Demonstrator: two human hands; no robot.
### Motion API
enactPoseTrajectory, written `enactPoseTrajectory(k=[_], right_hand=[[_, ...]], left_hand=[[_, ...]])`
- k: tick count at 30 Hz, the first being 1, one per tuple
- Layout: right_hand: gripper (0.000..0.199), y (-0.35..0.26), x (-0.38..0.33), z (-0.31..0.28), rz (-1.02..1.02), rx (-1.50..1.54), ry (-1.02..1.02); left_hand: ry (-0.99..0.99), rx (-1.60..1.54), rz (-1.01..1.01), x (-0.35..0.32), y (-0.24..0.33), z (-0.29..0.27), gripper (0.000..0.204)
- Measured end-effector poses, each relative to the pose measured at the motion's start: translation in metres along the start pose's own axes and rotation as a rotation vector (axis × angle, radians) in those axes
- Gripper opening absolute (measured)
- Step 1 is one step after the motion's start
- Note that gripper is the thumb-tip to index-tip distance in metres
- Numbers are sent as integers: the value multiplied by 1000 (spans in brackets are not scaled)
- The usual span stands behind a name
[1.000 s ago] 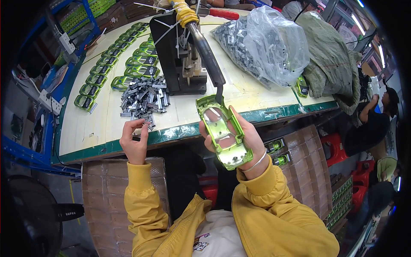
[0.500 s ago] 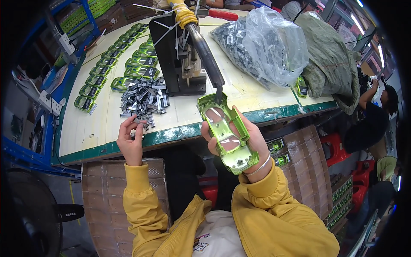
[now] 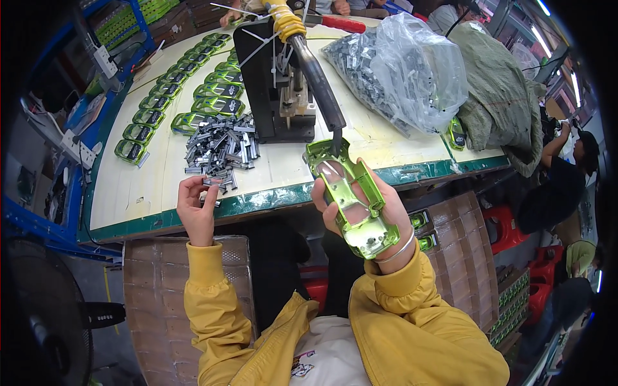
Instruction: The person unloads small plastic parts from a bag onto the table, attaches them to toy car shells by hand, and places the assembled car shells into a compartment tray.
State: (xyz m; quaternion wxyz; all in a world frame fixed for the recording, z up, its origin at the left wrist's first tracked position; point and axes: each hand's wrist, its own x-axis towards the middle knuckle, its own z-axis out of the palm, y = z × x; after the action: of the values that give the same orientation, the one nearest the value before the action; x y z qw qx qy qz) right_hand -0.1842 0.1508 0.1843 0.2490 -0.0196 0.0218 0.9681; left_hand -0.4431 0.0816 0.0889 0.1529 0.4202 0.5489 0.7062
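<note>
Green car shell [image 3: 343,193], held in the right hand [image 3: 394,209] near the front edge of the table [image 3: 122,201], with its hollow inner side turned up to view. Closed around the two long sides with the right fingers, quite securely as it seems. At the edge of the heap of metal pieces [image 3: 222,145], the left hand [image 3: 196,211], with thumb and forefinger bent almost together at one small metal piece [image 3: 211,183]; gripped or only touched, cannot tell. Judging from how everything lies, work somewhere in the middle: already set out on the table, long lines of similar shells [image 3: 149,118], top side up, with dark patches. For the one in hand, no metal part to be seen inside, so probably not yet equal to those. Left for use, apparently, the heap, a larger supply in the clear bag [image 3: 421,71], and two more shells [image 3: 427,242] by the brown carton [image 3: 460,238]. As for writing, only pale marks on the dark patches, too small for sure reading; on the bag and on the press [image 3: 257,83], no label to make out.
</note>
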Motion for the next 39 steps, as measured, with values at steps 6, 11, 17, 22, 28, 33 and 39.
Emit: enactPoseTrajectory(k=[6,11,17,22,28,33,39], right_hand=[[40,-2,-1,-1,22,42,-15],[39,-2,-2,0,24,60,-24],[38,-2,-1,0,15,50,-11],[38,-2,-1,0,22,73,3],[37,-3,-1,0,25,108,16],[38,-3,-2,1,31,124,28],[39,0,-1,0,16,112,0]], left_hand=[[-21,26,-35,0,5,2,24],[-29,71,-6,0,11,6,27],[-32,106,19,0,10,5,27],[-34,98,43,2,7,5,26],[-49,85,53,1,7,7,25],[-40,96,81,1,5,8,25],[-34,114,92,0,6,6,24]])
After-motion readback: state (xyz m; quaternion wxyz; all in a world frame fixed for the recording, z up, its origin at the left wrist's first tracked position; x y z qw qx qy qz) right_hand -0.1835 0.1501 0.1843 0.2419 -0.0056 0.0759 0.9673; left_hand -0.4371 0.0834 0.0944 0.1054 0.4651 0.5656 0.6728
